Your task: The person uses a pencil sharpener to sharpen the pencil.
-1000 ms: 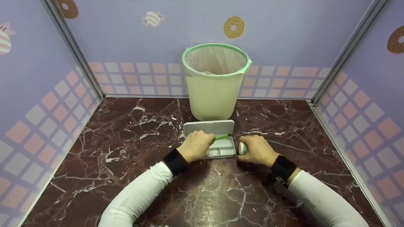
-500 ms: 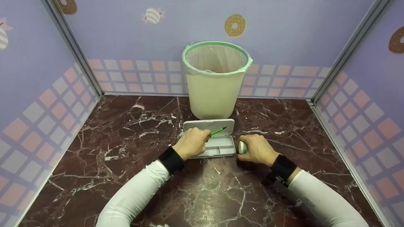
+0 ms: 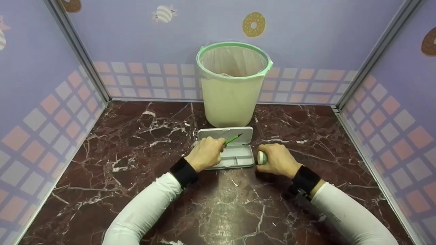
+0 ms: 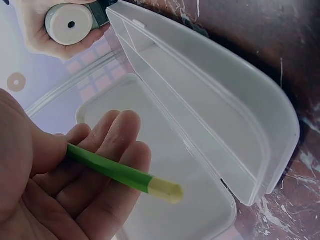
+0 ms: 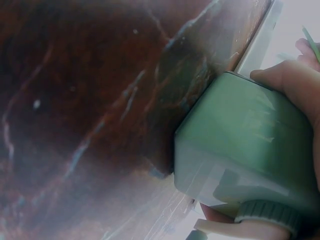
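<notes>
My left hand point(image 3: 206, 153) pinches a green pencil point(image 3: 233, 140), its dark point aimed up and to the right over the open pencil case point(image 3: 245, 160). The pencil's rounded pale-yellow end point(image 4: 166, 190) sticks out past the fingers in the left wrist view. On the table just right of the case, my right hand point(image 3: 278, 160) grips a green crank pencil sharpener point(image 3: 262, 158). Its cream round face with a dark hole looks left. A cream crank arm point(image 5: 245, 228) shows in the right wrist view. Pencil and sharpener are apart.
The case's lid point(image 3: 246, 134) stands raised behind its divided tray. A pale green bin point(image 3: 231, 102) with a clear liner stands right behind it. Patterned walls point(image 3: 136, 30) enclose the dark marbled table point(image 3: 143, 126) at the back and both sides.
My left hand has drawn slightly left, away from the sharpener, and the pencil's point has tilted upward. The right hand and sharpener stay in place.
</notes>
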A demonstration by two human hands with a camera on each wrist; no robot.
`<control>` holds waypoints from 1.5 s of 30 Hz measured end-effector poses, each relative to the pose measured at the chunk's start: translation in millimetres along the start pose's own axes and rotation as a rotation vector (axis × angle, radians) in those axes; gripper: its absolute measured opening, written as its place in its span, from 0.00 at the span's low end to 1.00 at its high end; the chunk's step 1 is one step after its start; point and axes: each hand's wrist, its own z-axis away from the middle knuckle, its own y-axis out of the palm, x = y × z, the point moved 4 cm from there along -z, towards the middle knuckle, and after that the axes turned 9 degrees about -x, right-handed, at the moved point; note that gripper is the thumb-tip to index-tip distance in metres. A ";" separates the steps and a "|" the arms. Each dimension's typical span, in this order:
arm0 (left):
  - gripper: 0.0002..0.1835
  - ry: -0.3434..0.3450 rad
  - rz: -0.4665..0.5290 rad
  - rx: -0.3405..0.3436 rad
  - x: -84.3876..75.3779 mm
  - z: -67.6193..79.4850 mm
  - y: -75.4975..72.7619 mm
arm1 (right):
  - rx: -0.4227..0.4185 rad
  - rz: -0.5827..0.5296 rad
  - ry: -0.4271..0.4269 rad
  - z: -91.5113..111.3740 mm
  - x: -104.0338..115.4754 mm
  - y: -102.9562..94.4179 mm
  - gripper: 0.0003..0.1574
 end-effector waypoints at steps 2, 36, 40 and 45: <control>0.09 -0.003 0.001 -0.004 0.4 0.0 -0.2 | 0.001 -0.002 0.002 -0.2 -0.1 -0.4 0.24; 0.07 0.044 -0.067 -0.042 13.1 -10.9 10.2 | -0.003 -0.003 -0.010 -1.0 -1.1 -1.4 0.24; 0.07 0.053 -0.084 -0.012 12.5 -12.9 15.6 | -0.006 0.006 -0.017 0.1 0.1 -1.3 0.25; 0.07 0.070 -0.090 0.001 9.9 -14.0 20.5 | -0.007 0.007 -0.018 0.5 -0.2 -0.8 0.24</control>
